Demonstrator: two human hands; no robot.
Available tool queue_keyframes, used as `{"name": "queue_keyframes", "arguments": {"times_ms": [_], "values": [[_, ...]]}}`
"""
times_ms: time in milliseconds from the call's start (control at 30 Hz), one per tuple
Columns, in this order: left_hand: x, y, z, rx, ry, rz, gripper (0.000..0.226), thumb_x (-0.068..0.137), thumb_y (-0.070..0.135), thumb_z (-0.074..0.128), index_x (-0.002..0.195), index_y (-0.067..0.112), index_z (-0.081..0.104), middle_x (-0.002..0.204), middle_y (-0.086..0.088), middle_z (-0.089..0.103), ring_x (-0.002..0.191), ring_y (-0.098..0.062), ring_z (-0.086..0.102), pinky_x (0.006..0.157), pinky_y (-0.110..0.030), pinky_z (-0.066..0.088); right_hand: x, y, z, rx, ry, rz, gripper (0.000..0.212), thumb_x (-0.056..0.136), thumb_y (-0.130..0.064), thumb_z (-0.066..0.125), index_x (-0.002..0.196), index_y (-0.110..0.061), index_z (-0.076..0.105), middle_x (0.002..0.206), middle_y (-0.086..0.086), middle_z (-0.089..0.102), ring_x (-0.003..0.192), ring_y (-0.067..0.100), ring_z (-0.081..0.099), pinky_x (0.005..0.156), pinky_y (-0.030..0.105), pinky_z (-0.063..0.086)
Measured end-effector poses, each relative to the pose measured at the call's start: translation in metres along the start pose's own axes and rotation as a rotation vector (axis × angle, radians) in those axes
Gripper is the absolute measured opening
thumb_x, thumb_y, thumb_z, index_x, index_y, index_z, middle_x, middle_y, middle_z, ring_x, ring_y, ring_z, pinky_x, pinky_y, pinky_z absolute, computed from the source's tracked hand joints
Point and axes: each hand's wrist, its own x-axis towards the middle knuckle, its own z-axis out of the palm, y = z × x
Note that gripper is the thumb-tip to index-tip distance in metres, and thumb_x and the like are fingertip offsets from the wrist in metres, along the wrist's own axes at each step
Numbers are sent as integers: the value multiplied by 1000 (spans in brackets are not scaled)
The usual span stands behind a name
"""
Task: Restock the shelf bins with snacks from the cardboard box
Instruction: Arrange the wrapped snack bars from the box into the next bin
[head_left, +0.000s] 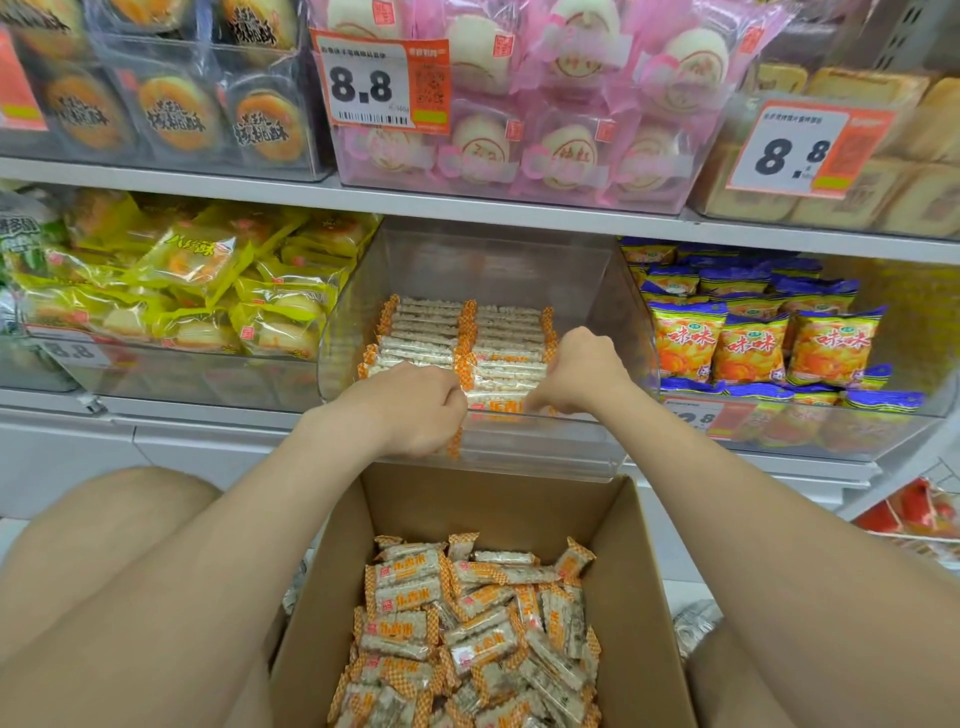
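Shelves of wrapped snacks fill the wall, each row split into see-through bins, and the work is at the middle bin of the lower shelf.

The left hand (415, 410) is curled, its fingers (453, 402) closed on the orange end of a packet in the front row. The right hand (576, 374) is curled too, knuckles up, with its fingers (537, 402) dipping down into the same row. From where I stand I cannot tell whether they pinch a packet or only press on it. Between the two hands lies the nearest stack of small white snack packets with orange checked ends (498, 376), touching both.

Around the hands, the clear plastic bin (618, 312) holds two neat columns of these packets laid flat. They cover the floor of the bin, but most of its height above them is open.

Just below the bin's front lip stands the open brown cardboard box (644, 597), with a loose heap of the same packets (467, 639) covering its bottom.

My guess is the job is well begun but far from done, with much of the box left to move up. The neighbouring bins of yellow-wrapped cakes (208, 280) and orange-and-blue crisp bags (753, 343) look well stocked.
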Motion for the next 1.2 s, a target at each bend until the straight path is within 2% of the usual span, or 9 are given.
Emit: {"name": "queue_keyframes", "arguments": {"times_ms": [167,367,467,567,667,767,867,1033,1200], "values": [[2,-1,0,9,-11,-6,36,106,37,29,103,25,63,106,0,67,99,-24,61,90,-46,55,3,3,6,70,-18,56,67,61,-35,101,108,-9,61,104,10,64,91,26,65,61,31,50],[-2,1,-1,-1,52,-14,34,104,36,35,109,25,67,106,1,70,97,-24,64,85,-43,57,-5,-1,-7,-34,-68,21,56,69,-35,95,101,-12,55,92,4,57,77,19,56,56,29,43],[-19,11,-2,112,313,31,21,103,33,46,103,27,66,99,6,66,91,-22,63,68,-36,51,-25,-2,-24,-104,125,-166,38,85,-32,78,113,-13,60,92,3,61,81,20,60,62,32,48],[-48,25,5,-10,488,155,12,98,32,52,88,32,59,79,13,59,76,-15,59,61,-37,51,-67,0,-28,9,329,-498,19,92,-24,63,109,-22,70,85,-9,69,78,10,67,70,35,57],[-65,22,34,-83,245,214,12,91,39,49,84,31,55,69,11,60,68,-14,59,62,-38,54,-120,7,-15,71,251,-759,12,92,-24,60,97,-26,70,76,-11,69,72,7,66,70,35,56],[-69,16,78,118,-225,190,11,96,41,52,95,33,59,89,8,63,85,-22,64,71,-36,53,-151,26,20,-168,-7,-832,16,93,-31,55,103,-29,67,84,-11,69,80,14,65,72,39,55],[-66,7,129,205,-471,136,23,101,35,52,114,26,67,105,-2,66,97,-27,64,78,-38,54,-161,50,69,-480,-245,-831,25,97,-32,51,118,-25,63,99,-2,69,94,24,66,80,43,55],[-68,-31,216,224,-648,-70,24,104,23,48,110,12,69,109,-7,69,88,-26,65,76,-42,56,-150,92,147,-480,-424,-509,23,94,-27,53,105,-16,70,94,6,70,84,28,69,69,45,62],[-71,-59,264,139,-458,-258,35,102,20,48,136,16,57,136,-11,56,120,-35,59,93,-45,52,-125,125,209,-238,-407,-130,23,95,-20,55,87,-9,73,79,12,66,72,31,65,69,43,61]]}}
